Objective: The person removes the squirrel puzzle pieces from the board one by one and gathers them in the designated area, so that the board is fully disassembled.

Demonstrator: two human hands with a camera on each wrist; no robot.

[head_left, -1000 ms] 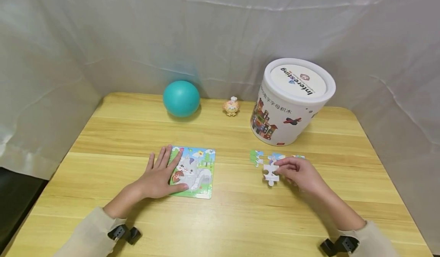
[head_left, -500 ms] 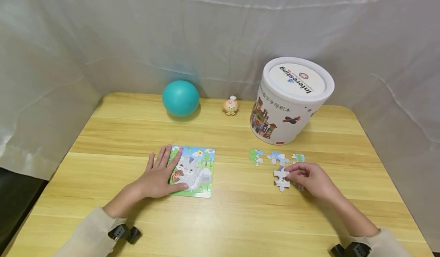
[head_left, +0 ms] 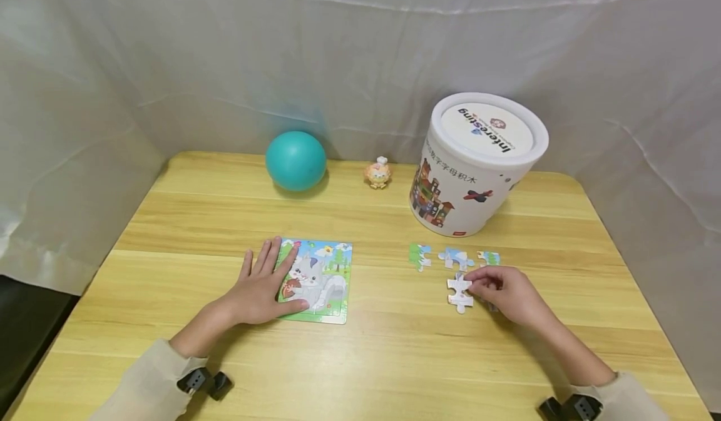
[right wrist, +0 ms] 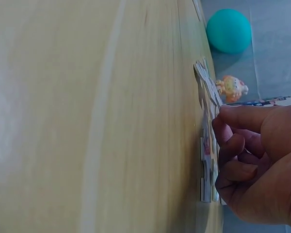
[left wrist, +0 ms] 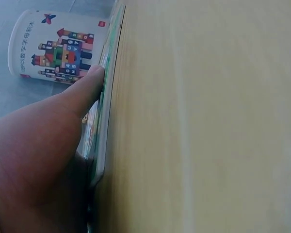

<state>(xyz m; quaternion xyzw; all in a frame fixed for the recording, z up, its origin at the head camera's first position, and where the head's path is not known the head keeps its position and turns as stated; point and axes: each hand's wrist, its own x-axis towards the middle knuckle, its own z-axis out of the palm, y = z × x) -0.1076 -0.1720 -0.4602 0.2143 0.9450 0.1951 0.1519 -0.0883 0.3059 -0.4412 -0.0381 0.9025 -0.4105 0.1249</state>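
My left hand (head_left: 263,284) rests flat with spread fingers on the left part of a square picture board (head_left: 321,283) that shows a grey squirrel. In the left wrist view the thumb lies along the board's edge (left wrist: 109,107). To the right, my right hand (head_left: 509,293) pinches a whitish jigsaw piece (head_left: 460,293) between thumb and fingers. In the right wrist view the piece (right wrist: 207,80) is tilted, with one end raised off the table. Other jigsaw pieces lie behind it: a green one (head_left: 419,256), a blue one (head_left: 456,258) and one partly hidden by the hand (head_left: 489,258).
A white bucket (head_left: 479,164) with a lid stands behind the loose pieces. Farther back on the wooden table (head_left: 366,358) are a teal ball (head_left: 295,161) and a small orange figurine (head_left: 378,173). Grey cloth (head_left: 360,64) hangs behind the table.
My right hand has shifted a little to the right with the pinched jigsaw piece, uncovering the pieces behind it. Over the last half second it has barely moved. My left hand stays on the board.
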